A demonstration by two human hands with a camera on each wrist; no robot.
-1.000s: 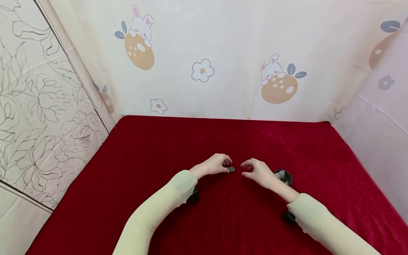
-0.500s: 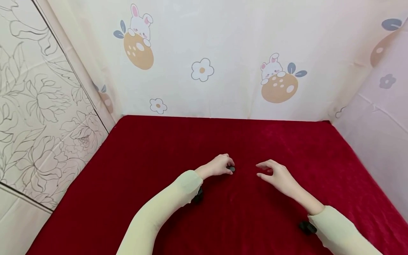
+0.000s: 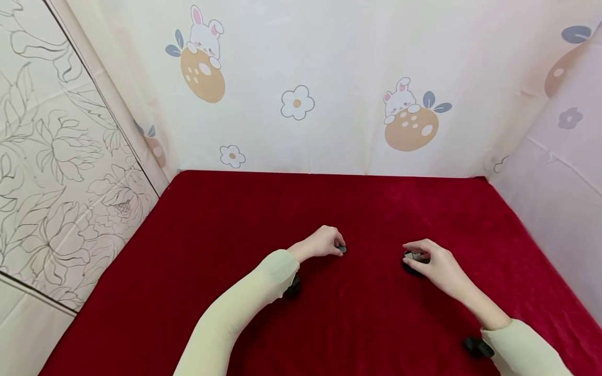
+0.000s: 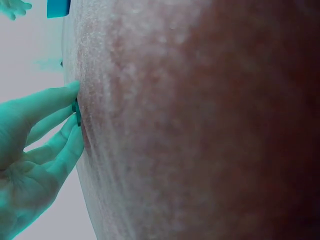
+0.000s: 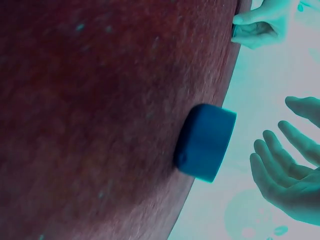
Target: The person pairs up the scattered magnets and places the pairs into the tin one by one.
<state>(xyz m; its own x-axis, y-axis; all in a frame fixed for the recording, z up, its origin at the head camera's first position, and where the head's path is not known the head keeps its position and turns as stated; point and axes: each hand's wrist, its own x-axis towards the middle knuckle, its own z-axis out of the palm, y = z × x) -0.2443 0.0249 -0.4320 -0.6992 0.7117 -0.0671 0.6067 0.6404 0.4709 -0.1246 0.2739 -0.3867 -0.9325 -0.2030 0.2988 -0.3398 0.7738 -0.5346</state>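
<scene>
My left hand (image 3: 323,242) rests on the red cloth near the middle of the table, fingertips and thumb pinching a small dark disc (image 3: 342,249). In the left wrist view, the disc (image 4: 77,112) shows edge-on between thumb and fingers, close against the cloth. Off to the right, my right hand (image 3: 442,266) hovers with fingers spread over a small dark round bowl (image 3: 408,262), in which something greyish shows. The right wrist view has the bowl (image 5: 207,142) standing upright on the cloth, tinted blue, apart from the relaxed fingers. Its contents are hidden there.
A red velvet cloth (image 3: 263,209) covers the table. Behind it hangs a pale curtain (image 3: 338,62) with rabbit and flower prints. A panel with line-drawn flowers (image 3: 61,156) stands at the left. Black wrist cameras are strapped under both forearms.
The right hand has moved right, from near the left hand to above the bowl. The left hand's fingers have closed in around the small disc, which stays in about the same place.
</scene>
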